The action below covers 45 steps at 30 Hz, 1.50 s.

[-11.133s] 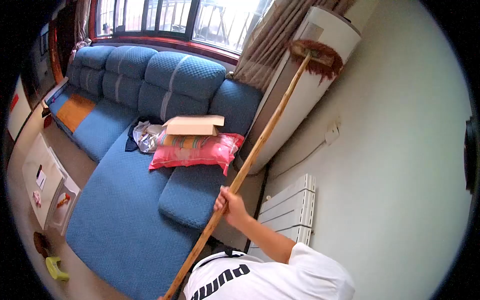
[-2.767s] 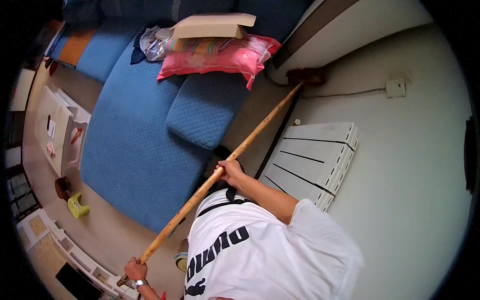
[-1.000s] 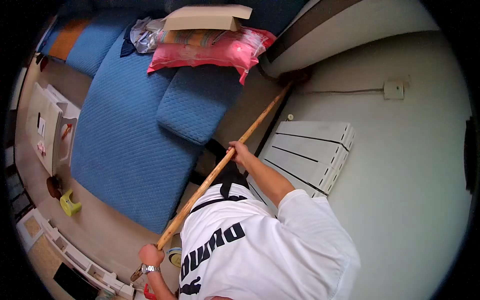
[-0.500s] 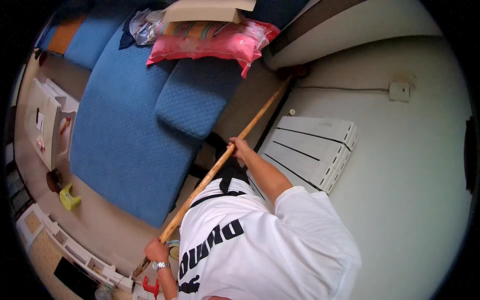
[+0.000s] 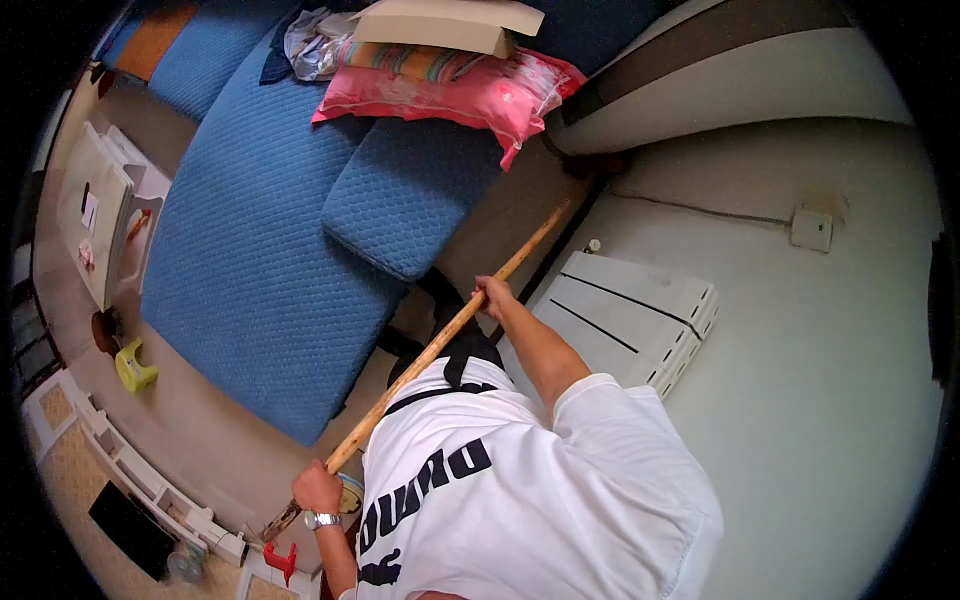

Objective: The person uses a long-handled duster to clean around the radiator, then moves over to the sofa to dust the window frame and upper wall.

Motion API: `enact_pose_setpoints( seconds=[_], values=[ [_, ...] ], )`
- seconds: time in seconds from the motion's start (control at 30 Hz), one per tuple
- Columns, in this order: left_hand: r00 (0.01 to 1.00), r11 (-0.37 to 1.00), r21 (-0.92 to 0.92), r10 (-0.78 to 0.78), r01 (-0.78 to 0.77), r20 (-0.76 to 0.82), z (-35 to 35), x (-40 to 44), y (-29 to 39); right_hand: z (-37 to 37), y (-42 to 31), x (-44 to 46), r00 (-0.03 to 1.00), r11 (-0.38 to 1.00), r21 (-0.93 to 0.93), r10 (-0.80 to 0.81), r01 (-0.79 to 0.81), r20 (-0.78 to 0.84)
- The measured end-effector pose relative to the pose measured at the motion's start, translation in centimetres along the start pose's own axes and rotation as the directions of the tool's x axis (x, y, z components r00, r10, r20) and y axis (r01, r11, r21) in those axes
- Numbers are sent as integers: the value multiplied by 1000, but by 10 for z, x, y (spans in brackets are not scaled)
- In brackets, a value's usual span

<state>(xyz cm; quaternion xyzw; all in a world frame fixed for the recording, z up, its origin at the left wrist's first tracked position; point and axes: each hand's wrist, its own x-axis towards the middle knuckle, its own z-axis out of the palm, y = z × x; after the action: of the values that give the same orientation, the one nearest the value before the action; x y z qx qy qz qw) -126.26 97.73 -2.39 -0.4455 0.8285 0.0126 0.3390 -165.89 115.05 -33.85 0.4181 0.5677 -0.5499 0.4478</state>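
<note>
A long wooden pole (image 5: 432, 350) runs diagonally across the head view, in front of my white shirt. My left hand (image 5: 318, 488), with a metal watch on the wrist, is closed around it near its lower end. Farther up, my right hand (image 5: 490, 296) wraps its fingers round the same pole. The pole's far tip lies over the floor near the corner, short of a dark reddish-brown thing that I cannot make out, at the curtain's foot. Below my left hand the pole's end looks dark and rough.
A blue quilted sofa (image 5: 270, 230) carries a pink pillow (image 5: 430, 105) and a cardboard box (image 5: 450, 28). At right stand a white radiator (image 5: 610, 310) and a striped curtain (image 5: 740, 80). A yellow stool (image 5: 135, 365) and a white table (image 5: 95, 220) are at left.
The pole has drawn back from the corner, its far tip now nearer to me. Both hands keep their hold. The view has shifted slightly.
</note>
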Motion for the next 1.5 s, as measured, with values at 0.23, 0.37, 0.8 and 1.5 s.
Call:
enact_pose_setpoints(
  seconds=[0.23,0.37,0.8,1.5],
  values=[
    [985,997,65,-22,33,-173,4,-7,-24,19,-6,-32,996,988,140,58,-66,64],
    [893,992,128,51,7,-448,-26,-13,-34,41,-11,-49,980,957,251,102,-144,173],
    [1000,1000,0,5,-5,5,-92,-58,-67,75,16,-64,992,981,160,-116,106,56],
    [894,942,308,18,136,-448,-63,-25,-77,116,-18,-48,989,960,255,87,-115,119]
  ],
)
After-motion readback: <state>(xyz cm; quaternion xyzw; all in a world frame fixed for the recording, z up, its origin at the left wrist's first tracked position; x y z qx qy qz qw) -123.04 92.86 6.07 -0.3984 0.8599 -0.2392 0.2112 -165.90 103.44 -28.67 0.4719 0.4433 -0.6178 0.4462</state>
